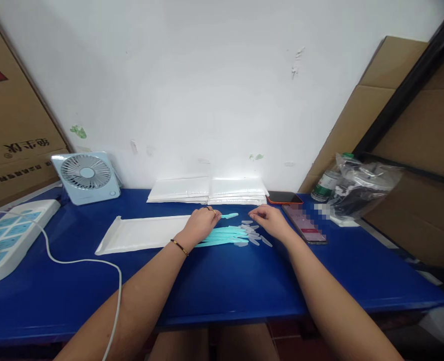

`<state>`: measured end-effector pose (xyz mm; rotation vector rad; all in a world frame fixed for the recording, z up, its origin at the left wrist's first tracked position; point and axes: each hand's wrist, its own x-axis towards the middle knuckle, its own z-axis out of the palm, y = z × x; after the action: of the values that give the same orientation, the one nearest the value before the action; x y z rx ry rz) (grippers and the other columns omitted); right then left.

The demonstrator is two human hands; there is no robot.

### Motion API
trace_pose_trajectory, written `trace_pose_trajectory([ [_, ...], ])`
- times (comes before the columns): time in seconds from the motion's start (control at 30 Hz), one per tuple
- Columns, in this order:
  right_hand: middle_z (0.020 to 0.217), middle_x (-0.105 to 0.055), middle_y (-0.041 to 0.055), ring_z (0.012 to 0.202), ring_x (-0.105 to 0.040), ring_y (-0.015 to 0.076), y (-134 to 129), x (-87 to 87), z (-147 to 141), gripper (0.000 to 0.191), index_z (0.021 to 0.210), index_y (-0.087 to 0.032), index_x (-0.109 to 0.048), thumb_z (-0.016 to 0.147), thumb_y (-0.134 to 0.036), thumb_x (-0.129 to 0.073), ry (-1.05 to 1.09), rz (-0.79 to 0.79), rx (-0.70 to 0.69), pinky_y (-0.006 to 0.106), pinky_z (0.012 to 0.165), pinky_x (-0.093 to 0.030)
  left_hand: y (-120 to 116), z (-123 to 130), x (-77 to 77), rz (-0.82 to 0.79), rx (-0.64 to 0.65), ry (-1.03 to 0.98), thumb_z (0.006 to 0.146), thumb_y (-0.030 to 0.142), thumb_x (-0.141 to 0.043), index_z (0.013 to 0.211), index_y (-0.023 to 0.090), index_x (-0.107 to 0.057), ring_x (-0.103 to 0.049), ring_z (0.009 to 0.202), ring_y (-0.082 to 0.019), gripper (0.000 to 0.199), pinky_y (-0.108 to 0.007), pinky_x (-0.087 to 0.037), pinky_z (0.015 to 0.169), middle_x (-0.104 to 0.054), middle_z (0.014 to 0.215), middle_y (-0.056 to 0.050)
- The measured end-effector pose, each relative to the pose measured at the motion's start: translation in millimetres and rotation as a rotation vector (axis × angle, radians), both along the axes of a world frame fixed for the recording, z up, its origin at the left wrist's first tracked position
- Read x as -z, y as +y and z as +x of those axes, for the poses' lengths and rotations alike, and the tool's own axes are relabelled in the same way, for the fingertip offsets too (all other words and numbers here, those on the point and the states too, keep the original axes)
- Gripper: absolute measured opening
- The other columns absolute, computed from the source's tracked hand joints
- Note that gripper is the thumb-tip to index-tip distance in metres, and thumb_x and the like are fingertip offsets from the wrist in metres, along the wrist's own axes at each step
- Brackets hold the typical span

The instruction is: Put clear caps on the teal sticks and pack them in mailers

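My left hand (205, 220) is closed on a turquoise eyebrow razor (230, 215), whose slim end sticks out to the right past the fingertips. Below that hand, several more turquoise razors (224, 234) lie side by side on the table, partly covered by my wrist. Small clear blade caps (266, 241) are scattered around their right ends. My right hand (269, 219) is pinched just above and right of these caps; whatever its fingertips hold is too small to make out. A white padded envelope (147, 233) lies flat to the left, its right part under my left hand.
Stacked white envelopes (180, 189) lie against the wall on the blue table (229, 291). Two phones, one orange-edged (285, 198) and one lit (306, 225), lie right, near a bottle (325, 184) and plastic bag (365, 185). Left are a fan (88, 178), power strip (15, 235) and white cable (82, 260).
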<state>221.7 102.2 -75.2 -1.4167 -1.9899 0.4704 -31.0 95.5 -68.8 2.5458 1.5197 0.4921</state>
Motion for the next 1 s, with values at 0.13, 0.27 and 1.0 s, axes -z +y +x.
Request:
trace_pose_trajectory([
  [0.13, 0.089, -0.061, 0.0049, 0.073, -0.054, 0.0153, 8, 9.0, 6, 0.018, 0.085, -0.019, -0.070, 0.073, -0.030, -0.062, -0.148, -0.054, -0.024, 0.027, 0.066, -0.042, 0, -1, 1.3, -0.002, 0.012, -0.030, 0.087, 0.040, -0.046, 0.110, 0.024, -0.058, -0.054, 0.100, -0.021, 0.031, -0.033, -0.037, 0.085, -0.060, 0.107, -0.006],
  [0.27, 0.085, -0.059, 0.0038, 0.071, -0.053, 0.0143, 10, 13.5, 4, 0.013, 0.076, -0.018, -0.066, 0.071, -0.030, -0.063, -0.149, -0.113, -0.014, 0.026, 0.063, -0.041, -6, -1, -2.4, -0.145, 0.092, -0.010, 0.082, 0.042, -0.051, 0.088, 0.022, -0.063, -0.057, 0.089, -0.019, 0.024, -0.030, -0.039, 0.081, -0.063, 0.088, -0.002],
  [1.0, 0.068, -0.063, 0.0020, 0.057, -0.052, 0.0115, -5, -2.1, -7, 0.028, 0.082, -0.014, -0.065, 0.073, -0.041, -0.064, 0.269, -0.285, -0.225, 0.023, 0.054, -0.039, 8, -2, 7.4, -0.241, -0.017, -0.227, 0.080, 0.046, -0.050, 0.081, 0.020, -0.062, -0.058, 0.068, -0.015, 0.029, -0.024, -0.038, 0.057, -0.065, 0.074, -0.001],
])
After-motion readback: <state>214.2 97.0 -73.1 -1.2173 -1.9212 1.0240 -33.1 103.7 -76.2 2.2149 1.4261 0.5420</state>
